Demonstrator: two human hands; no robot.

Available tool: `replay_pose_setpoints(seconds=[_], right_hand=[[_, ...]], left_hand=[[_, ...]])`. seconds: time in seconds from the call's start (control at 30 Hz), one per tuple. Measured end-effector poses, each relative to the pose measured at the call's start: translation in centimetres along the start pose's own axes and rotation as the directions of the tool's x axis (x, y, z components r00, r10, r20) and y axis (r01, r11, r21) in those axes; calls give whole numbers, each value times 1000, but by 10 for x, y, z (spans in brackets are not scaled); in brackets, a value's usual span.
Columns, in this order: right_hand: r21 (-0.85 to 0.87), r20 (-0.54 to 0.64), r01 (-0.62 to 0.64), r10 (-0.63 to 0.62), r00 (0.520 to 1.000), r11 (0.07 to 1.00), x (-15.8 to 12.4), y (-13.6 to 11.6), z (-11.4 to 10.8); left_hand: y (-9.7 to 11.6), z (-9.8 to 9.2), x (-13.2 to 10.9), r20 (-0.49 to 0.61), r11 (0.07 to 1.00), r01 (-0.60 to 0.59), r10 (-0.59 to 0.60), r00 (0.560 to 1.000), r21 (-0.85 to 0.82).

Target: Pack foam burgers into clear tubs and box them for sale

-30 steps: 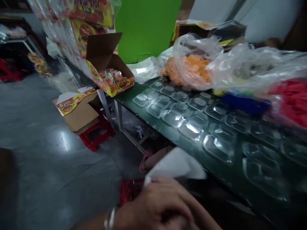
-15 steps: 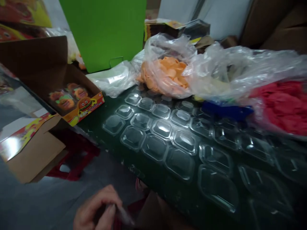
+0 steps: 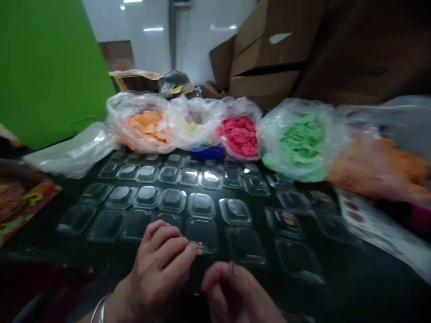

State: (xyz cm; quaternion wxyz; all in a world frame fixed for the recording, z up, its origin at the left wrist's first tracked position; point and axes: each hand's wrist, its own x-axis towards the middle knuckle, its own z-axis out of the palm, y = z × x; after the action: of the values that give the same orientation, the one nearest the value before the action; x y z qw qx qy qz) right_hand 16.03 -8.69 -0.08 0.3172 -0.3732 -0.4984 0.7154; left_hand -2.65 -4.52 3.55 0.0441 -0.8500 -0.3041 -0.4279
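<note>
My left hand, with a silver bangle at the wrist, is closed above the near edge of the dark green table. At its fingertips shows a small colourful sticker, over a clear plastic tray. To its right, my right hand has its fingers curled together; what it holds, if anything, is hidden. Rows of clear trays cover the table beyond both hands. One tray at the right has a small colourful sticker in it.
Behind the trays stand plastic bags of orange pieces, red pieces and green pieces. A printed box is at the left, a sticker sheet at the right. Cardboard boxes rise behind.
The view has swung right, showing the green pieces and sticker sheet. Both hands are now over the table's near side; before, one hand showed low at the left pinching something clear.
</note>
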Motion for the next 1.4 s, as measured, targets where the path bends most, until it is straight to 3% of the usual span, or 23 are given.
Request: replay_pose_setpoints(seconds=[0.07,0.13,0.23,0.27,0.33,0.37,0.43,0.5,0.57,0.73,0.83,0.93,1.03,1.1,1.2,1.3,1.4], right_hand=[[301,-151,26,21,988,953,-6,-10,-13],[490,-235,67,57,970,869,-11,-17,-24],[427,-321,110,36,946,897,-23,-20,-41],[346,-345,116,11,939,931,-28,-21,-46],[137,-384,107,-47,922,985,-37,-22,-56],[37,-399,96,-73,914,995,-40,-22,-61],[-117,-408,88,-128,904,989,-43,-24,-68],[-230,-386,100,-185,904,968,-43,-26,-73],[-325,-360,123,-243,901,938,-41,-28,-80],[-405,-353,136,-292,889,904,-39,-30,-103],[-480,-427,68,-300,853,875,-50,-30,-128],[-639,-507,-14,-407,760,769,-64,-33,-161],[-791,-459,-51,-536,709,609,-70,-42,-194],[-873,-373,-54,-592,714,485,-66,-52,-211],[-943,-265,-84,-572,776,322,-52,-66,-229],[-971,-211,-124,-494,844,203,-29,-75,-241],[-989,-149,-121,-454,879,90,5,-82,-253]], left_hand=[[14,19,16,32,995,-89,91,995,-44],[25,35,27,84,982,-164,172,982,-98],[32,43,38,217,966,-141,188,958,-215],[32,42,41,283,962,-63,141,949,-267],[27,40,51,418,917,202,-43,907,-345],[24,40,58,493,862,358,-151,857,-358],[20,44,72,643,706,622,-309,701,-339],[18,54,86,768,563,768,-330,548,-306],[18,67,96,836,484,822,-282,472,-301],[10,95,115,836,429,817,-213,506,-385],[-4,111,140,830,423,822,-236,506,-381],[-16,136,172,825,508,796,-257,504,-328],[-25,171,201,823,653,708,-226,521,-268],[-33,196,215,814,728,647,-223,537,-227],[-52,226,229,797,763,610,-226,560,-212],[-75,241,241,768,711,660,-275,579,-242],[-92,245,254,738,620,729,-341,583,-289]])
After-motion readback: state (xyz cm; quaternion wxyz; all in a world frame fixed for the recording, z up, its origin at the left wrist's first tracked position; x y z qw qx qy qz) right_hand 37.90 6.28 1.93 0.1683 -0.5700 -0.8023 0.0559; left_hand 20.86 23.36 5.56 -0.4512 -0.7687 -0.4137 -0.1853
